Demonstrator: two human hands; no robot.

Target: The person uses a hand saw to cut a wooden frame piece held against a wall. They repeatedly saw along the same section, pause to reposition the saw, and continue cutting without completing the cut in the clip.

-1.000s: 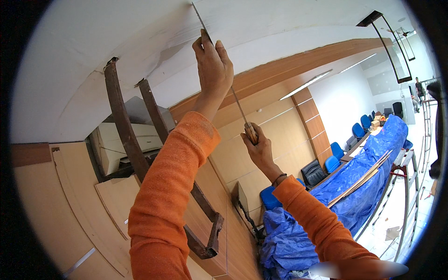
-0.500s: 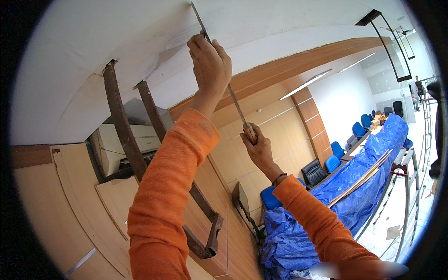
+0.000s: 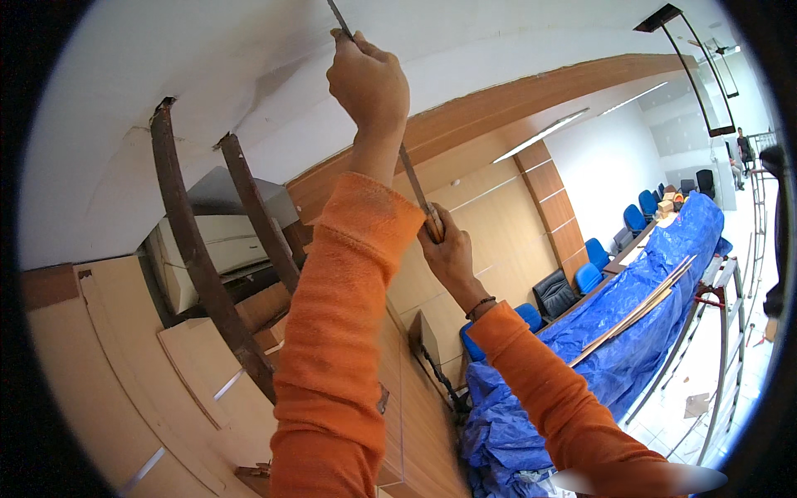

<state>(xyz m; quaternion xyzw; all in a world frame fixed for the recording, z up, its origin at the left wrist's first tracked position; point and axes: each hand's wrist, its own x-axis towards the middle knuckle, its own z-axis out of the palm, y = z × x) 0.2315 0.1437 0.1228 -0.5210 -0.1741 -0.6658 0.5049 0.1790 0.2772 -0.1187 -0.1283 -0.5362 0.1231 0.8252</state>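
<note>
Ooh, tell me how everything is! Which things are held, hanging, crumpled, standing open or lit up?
Left hand: closed around the blade, raised near the ceiling
Right hand: closed on the wooden handle
Long blade: held in both places, slanting upward
Wooden handle: partly covered by fingers
Brown bars: hanging from the ceiling
Blue sheet: crumpled, draped
Wooden strips: lying on the sheet
Stepladder: standing, apparently open
Ceiling light: looks lit
</note>
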